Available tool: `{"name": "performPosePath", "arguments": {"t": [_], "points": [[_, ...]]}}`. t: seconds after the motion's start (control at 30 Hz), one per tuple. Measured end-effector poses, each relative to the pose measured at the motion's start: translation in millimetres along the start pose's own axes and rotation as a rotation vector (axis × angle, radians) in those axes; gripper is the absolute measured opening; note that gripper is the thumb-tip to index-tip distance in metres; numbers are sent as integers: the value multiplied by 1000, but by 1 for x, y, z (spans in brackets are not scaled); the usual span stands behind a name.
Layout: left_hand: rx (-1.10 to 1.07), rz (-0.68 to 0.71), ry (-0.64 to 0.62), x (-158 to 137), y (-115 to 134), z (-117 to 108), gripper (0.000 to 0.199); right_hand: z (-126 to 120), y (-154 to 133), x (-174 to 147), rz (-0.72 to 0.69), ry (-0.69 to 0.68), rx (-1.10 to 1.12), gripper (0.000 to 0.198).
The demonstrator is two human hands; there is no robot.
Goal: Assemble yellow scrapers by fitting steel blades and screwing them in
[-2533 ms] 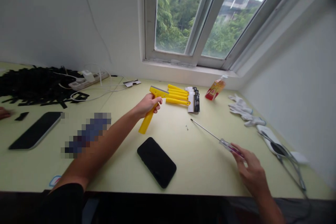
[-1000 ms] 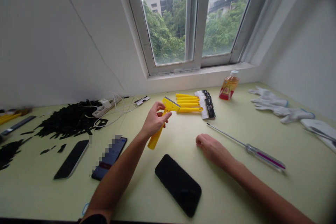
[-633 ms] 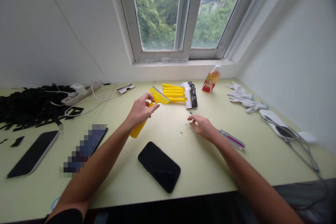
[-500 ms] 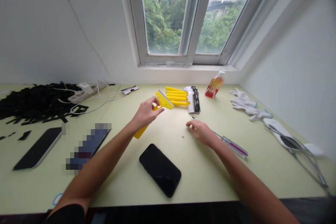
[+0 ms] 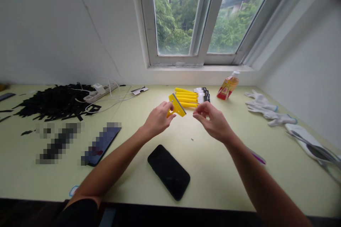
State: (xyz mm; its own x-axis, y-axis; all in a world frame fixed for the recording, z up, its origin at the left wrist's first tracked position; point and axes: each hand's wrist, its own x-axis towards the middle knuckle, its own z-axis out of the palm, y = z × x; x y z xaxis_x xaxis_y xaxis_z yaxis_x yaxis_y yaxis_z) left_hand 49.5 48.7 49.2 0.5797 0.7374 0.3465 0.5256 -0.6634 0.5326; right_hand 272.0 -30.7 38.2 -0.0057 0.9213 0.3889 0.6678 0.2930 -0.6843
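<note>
My left hand point(image 5: 160, 120) is closed around the handle of a yellow scraper point(image 5: 176, 105), whose wide head with a grey blade edge points up and to the right. To the right of that head, my right hand point(image 5: 211, 120) is raised above the table with thumb and fingertips pinched together. Whatever it may hold is too small to make out. Below and between the hands lies a tiny screw-like metal piece point(image 5: 192, 139). A screwdriver point(image 5: 258, 156) with a clear and purple handle rests mostly hidden behind my right forearm.
More yellow scrapers point(image 5: 186, 98) with black-and-white packaging lie behind my hands. A black phone point(image 5: 169, 172) sits in front. On the right are a bottle point(image 5: 227, 87) and white gloves point(image 5: 266, 108); on the left, a black strip pile point(image 5: 57, 101), a power strip point(image 5: 99, 94) and a dark, partly blurred device point(image 5: 102, 145).
My right hand has lifted from the table beside the screwdriver and come up near the scraper's head, fingers pinched. My left hand has tilted the scraper slightly. The whole view has shifted a little.
</note>
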Motion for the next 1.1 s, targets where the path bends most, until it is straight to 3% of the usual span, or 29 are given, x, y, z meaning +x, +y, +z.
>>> {"name": "performPosePath", "arguments": {"t": [0.1,0.2,0.43,0.57,0.73,0.87,1.0,1.1], "points": [[91,63,-24,-7,12,1,11,6,-29,11,-115,60,14,10],[77,86,-28,-10,17,1,11,17,-34,14,-144,55,12,10],[14,147,33,-6,8,2,16,27,-16,15,-75,112,118,7],[22,157,22,-6,7,2,14,35,-3,22,-4,65,287,28],[261,124,-61,-6,5,0,11,49,12,27,54,-50,420,34],[360,79,-146,-3,-2,-3,14,39,25,-2,117,-14,273,30],[242,63,-220,2,-9,-9,16,27,36,-55,136,-102,-5,23],[141,42,-289,4,-11,-11,20,32,40,-77,109,-153,-177,17]]}}
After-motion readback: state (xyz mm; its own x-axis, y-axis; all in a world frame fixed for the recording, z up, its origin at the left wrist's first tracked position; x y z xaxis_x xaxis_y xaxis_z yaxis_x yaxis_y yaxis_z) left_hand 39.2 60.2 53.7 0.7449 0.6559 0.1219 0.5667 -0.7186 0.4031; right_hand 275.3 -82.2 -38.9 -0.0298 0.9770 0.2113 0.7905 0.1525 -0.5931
